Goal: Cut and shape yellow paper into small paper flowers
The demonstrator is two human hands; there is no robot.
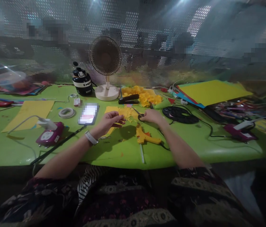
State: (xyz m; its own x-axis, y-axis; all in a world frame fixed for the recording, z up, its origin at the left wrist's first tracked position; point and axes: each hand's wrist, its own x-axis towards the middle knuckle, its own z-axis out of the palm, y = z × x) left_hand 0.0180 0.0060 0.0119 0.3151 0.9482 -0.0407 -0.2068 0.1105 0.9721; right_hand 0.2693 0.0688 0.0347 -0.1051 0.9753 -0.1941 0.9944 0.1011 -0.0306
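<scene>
Scissors [140, 116] are in my right hand [150, 116], their blades pointing left and away from me. My left hand [112, 121] is closed in a loose pinch to the left of them; whatever its fingertips hold is too small to make out. Cut yellow paper pieces [128, 113] lie on the green tabletop just beyond and between the hands. Nearer to me, a yellow hot glue gun [147, 138] rests on its side with a clear glue stick [142, 154] beside it.
A phone [88, 114], a tape roll [66, 113] and a purple power adapter [50, 135] are on the left. Behind stand a bottle [82, 82], a fan [106, 91], a black stapler [128, 99] and yellow paper flowers [148, 96]. A black coiled item [178, 114] and paper sheets [214, 91] lie right.
</scene>
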